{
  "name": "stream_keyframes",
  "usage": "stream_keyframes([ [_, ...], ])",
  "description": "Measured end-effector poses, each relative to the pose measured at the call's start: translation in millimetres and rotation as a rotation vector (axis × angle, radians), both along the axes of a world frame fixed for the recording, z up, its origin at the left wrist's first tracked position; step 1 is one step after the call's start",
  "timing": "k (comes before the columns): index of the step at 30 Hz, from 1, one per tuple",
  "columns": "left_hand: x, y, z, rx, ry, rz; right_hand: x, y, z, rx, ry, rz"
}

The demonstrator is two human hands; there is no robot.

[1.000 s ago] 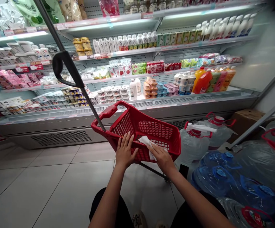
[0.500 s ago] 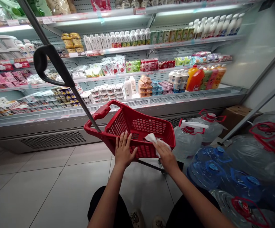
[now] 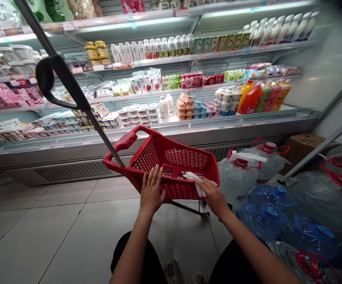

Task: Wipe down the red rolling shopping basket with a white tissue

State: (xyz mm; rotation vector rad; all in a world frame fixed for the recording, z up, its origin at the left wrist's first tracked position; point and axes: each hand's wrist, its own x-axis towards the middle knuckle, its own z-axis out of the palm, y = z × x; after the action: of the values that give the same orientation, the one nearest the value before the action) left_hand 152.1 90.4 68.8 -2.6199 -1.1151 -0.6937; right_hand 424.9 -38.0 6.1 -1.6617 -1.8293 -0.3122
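A red plastic shopping cart basket [image 3: 185, 157] on a wheeled frame stands before me, with mesh sides and a long black handle [image 3: 67, 81] rising to the upper left. My left hand [image 3: 152, 191] lies flat on the near rim, fingers extended over its edge. At the same rim, farther right, my right hand [image 3: 212, 195] holds a white cloth or tissue [image 3: 197, 182] draped over the edge. Part of the cloth hangs down the outside wall. The fingertips of the right hand are partly hidden by the cloth.
A lit refrigerated shelf unit [image 3: 171, 130] with dairy and juice runs behind the cart. Large water bottles [image 3: 259, 213] crowd the right side, beside a cardboard box [image 3: 303, 144]. Grey floor tiles [image 3: 49, 232] extend to the left.
My right hand and the cloth have shifted slightly right and down along the rim. The left hand stays on the rim. The view has turned a little to the left.
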Motion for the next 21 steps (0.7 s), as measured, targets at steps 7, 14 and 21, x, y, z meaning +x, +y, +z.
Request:
stream_keyframes([
  [7, -3, 14, -2.4, -0.013, -0.027, 0.047, 22, -46, -10.5, -0.032, 0.01, -0.062],
  [14, 28, -4, -25.2, -0.07, -0.099, 0.144, -55, -30, -1.6, 0.056, -0.184, -0.025],
  [21, 44, -34, -43.3, -0.175, -0.144, 0.131, -87, -28, 1.7, 0.072, -0.182, 0.0],
])
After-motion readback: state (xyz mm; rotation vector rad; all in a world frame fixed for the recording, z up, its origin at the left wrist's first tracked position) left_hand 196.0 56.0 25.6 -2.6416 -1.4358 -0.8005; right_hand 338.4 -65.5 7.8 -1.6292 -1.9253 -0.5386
